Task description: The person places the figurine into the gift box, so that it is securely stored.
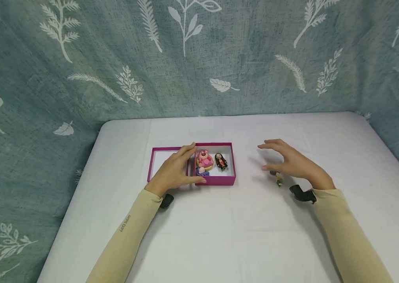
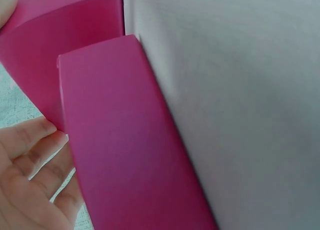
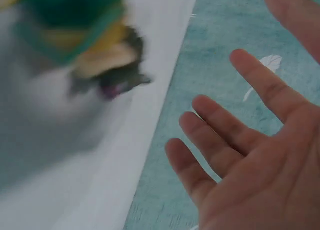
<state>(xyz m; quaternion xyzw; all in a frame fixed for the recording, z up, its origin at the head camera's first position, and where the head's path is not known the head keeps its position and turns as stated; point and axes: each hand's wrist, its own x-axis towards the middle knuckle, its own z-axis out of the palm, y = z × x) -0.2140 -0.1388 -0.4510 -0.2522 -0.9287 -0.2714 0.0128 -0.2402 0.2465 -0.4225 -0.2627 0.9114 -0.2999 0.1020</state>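
Observation:
A magenta box (image 1: 217, 181) sits mid-table with its tray-like lid (image 1: 158, 157) beside it on the left. Inside the box are a pink bear figure (image 1: 204, 158), a small dark-haired figure (image 1: 221, 161) and something blue under the bear. My left hand (image 1: 181, 167) rests where box and lid meet, fingers fairly straight, thumb along the box's front wall (image 2: 120, 140). My right hand (image 1: 288, 161) hovers flat with spread fingers (image 3: 220, 125) just above a small green-and-yellow figure (image 1: 278, 179), which lies on the table and looks blurred in the right wrist view (image 3: 85, 39).
The white table (image 1: 220, 236) is backed and flanked by a teal curtain with a leaf print (image 1: 185, 59). Black wrist cameras (image 1: 302, 194) sit at both cuffs. The table's rounded edges fall away left and right.

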